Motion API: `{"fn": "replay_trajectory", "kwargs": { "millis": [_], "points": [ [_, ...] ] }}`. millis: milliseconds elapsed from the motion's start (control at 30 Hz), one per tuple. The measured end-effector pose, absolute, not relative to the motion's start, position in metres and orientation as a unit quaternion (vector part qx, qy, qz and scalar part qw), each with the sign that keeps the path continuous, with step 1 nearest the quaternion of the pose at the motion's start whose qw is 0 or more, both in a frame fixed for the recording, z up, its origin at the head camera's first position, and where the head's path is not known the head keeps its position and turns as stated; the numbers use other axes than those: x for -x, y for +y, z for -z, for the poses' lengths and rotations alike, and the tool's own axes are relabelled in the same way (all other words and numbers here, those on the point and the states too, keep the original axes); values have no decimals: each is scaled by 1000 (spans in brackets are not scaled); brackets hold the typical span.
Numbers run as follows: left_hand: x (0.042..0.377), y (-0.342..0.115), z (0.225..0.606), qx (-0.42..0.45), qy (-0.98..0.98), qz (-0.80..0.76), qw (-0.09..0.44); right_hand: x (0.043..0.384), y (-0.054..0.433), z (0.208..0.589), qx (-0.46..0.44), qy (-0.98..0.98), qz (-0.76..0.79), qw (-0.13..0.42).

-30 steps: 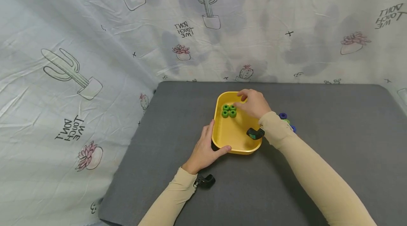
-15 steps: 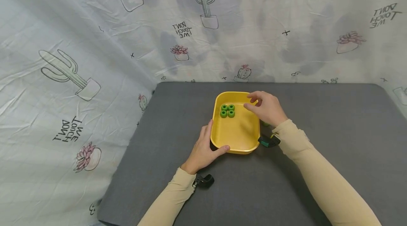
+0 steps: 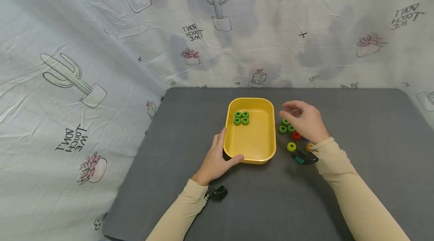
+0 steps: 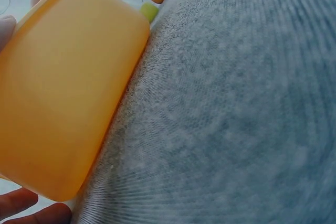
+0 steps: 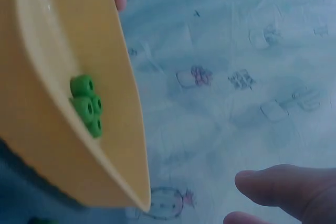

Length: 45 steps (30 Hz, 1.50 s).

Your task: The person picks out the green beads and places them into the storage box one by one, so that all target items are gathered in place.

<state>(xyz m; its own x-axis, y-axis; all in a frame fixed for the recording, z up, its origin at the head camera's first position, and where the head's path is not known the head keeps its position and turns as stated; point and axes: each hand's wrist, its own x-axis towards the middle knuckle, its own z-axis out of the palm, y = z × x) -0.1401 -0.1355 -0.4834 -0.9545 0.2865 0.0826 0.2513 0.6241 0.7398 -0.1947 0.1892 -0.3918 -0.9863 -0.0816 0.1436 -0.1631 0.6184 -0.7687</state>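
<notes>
My left hand (image 3: 215,162) rests against the near left corner of a yellow plastic tub (image 3: 251,150), its fingers along the left side and its thumb at the front rim. Several green beads (image 3: 241,118) with holes are grouped inside the tub toward the back left. Over a loose pile right of the tub hovers my right hand (image 3: 305,118), fingers loosely bent, a gap between thumb and index finger, nothing visible between them. From under it show green beads (image 3: 283,130), a red bead (image 3: 296,136), a yellow bead (image 3: 291,147) and an orange bead (image 3: 309,146); the hand hides part of the pile.
Everything stands on a dark grey table (image 3: 183,131). A pale fabric backdrop (image 3: 257,37) with cactus prints hangs along its far and left sides. Each wrist carries a small black camera.
My right hand has moved from above the beads in the tub rightward, past the rim, to over the loose pile, uncovering more of its beads. The left hand and the tub's beads have kept their places.
</notes>
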Motion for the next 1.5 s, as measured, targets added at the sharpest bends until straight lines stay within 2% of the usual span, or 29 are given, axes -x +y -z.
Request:
{"fn": "replay_trajectory", "kwargs": {
  "millis": [500, 1033, 1500],
  "points": [
    [142, -134, 484, -148, 901, -407, 22, 189, 228, 414, -44, -911, -403, 72],
    [143, -133, 485, -142, 903, -405, 24, 191, 249, 446, -62, -933, -353, -13],
    [142, -134, 484, -145, 901, -409, 24, 195, 250, 459, -79, -936, -343, -12]
  ]
}}
